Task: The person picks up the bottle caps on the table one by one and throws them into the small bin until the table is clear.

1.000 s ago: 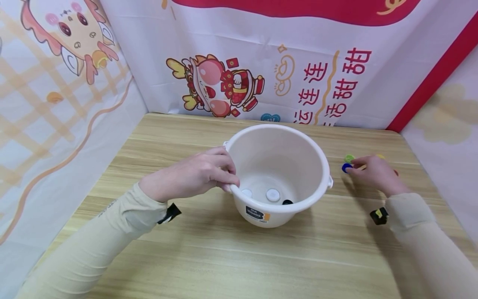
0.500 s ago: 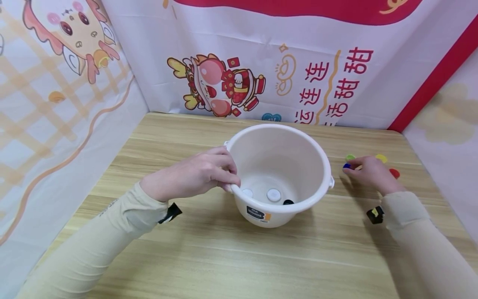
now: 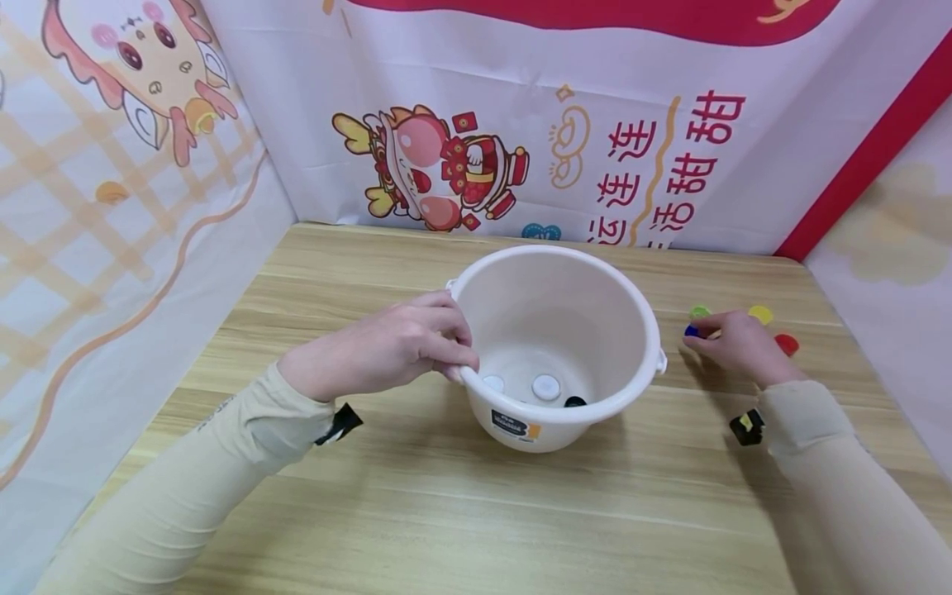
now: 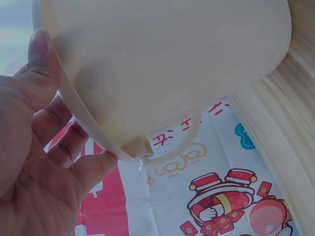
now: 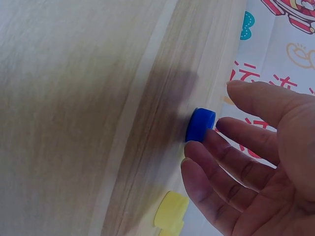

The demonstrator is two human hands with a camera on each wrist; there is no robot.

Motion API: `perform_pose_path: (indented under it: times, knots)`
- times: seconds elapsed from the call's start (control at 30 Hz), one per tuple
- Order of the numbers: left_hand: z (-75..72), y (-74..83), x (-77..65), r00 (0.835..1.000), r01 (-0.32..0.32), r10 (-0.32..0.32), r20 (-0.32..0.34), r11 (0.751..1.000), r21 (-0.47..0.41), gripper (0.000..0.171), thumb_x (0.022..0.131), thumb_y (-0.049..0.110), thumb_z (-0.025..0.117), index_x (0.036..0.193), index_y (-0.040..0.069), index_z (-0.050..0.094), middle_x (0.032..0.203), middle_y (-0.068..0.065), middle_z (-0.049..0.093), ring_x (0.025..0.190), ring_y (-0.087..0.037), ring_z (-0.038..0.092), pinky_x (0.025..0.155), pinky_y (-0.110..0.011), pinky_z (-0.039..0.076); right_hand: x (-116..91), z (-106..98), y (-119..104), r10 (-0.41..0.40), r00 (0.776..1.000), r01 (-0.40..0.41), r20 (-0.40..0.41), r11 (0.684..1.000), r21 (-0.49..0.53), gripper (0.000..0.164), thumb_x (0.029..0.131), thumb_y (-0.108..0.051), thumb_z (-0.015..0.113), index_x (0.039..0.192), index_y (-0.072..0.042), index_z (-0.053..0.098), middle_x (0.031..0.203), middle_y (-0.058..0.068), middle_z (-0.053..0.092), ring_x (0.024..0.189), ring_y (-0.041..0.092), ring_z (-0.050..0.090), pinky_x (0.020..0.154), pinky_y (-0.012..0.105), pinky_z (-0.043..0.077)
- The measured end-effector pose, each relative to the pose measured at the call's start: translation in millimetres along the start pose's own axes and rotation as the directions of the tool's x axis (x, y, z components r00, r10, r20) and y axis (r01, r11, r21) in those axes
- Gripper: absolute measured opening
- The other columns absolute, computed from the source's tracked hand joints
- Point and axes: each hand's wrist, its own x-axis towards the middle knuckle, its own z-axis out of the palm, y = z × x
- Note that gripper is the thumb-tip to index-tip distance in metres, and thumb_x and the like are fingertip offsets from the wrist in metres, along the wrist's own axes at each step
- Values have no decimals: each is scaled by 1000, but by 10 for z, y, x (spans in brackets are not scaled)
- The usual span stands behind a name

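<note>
My left hand (image 3: 397,347) grips the near-left rim of a white plastic bucket (image 3: 558,289), thumb on one side of the wall and fingers on the other. Inside the bucket lie white bottle caps (image 3: 546,387) and a black cap (image 3: 575,402). To the right, my right hand (image 3: 744,345) is low over the table beside a blue bottle cap (image 5: 201,125). Its fingertips are at the cap, while the thumb (image 5: 251,93) stands apart from it. Close around this hand lie a green cap (image 3: 701,312), a yellow cap (image 3: 761,314) and a red cap (image 3: 787,344).
The wood-grain table (image 3: 416,512) carries everything. Printed cloth (image 3: 297,107) hangs along its back and sides. A small side handle lug (image 3: 661,361) sticks out on the bucket's right. Each wrist has a small black camera mount.
My right hand has shifted slightly, covering more of the blue cap and uncovering the yellow and red caps. The left hand and bucket stay in place.
</note>
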Motion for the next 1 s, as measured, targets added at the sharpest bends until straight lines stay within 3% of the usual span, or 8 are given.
perform_pose_path:
  times: [0.17, 0.43, 0.63, 0.83, 1.0]
  knots:
    - [4, 1, 1, 1000, -5, 5, -5, 1000, 4, 20, 79, 12, 83, 99, 16, 80, 95, 0, 64, 102, -19, 53, 89, -30, 54, 13, -1, 24, 4, 1000, -4, -6, 1000, 10, 61, 96, -37, 66, 140, 3, 51, 115, 22, 61, 91, 30, 56, 75, 40, 56]
    - [-1, 3, 6, 1000, -21, 21, -12, 1000, 2, 19, 80, 13, 83, 98, 17, 79, 95, 1, 64, 101, -19, 53, 88, -30, 53, 61, -18, 92, 18, 994, -19, -106, 1000, -6, 48, 97, -29, 66, 130, 5, 58, 120, 30, 57, 102, 42, 53, 82, 55, 52]
    - [0, 3, 5, 1000, -21, 21, -9, 1000, -9, 19, 81, 13, 82, 99, 16, 79, 95, 0, 64, 102, -19, 53, 89, -30, 53, 155, 36, 130, 56, 996, -56, -69, 998, 8, 54, 93, -35, 71, 128, 3, 59, 115, 26, 60, 97, 38, 53, 79, 48, 55]
    - [-5, 10, -1, 1000, -18, 18, -6, 1000, -18, 20, 81, 14, 82, 100, 18, 79, 96, 1, 63, 103, -19, 52, 91, -30, 52, 194, 63, 121, 29, 996, -32, -80, 999, -29, 54, 92, -33, 73, 128, 5, 59, 113, 27, 61, 95, 38, 54, 81, 51, 56]
    - [-6, 15, -5, 1000, -17, 16, -7, 1000, -17, 19, 81, 14, 82, 100, 17, 79, 96, 1, 63, 103, -18, 52, 90, -29, 52, 141, 1, 54, 63, 996, -62, -60, 998, 13, 53, 94, -34, 69, 131, 3, 57, 119, 27, 58, 102, 41, 52, 84, 56, 54]
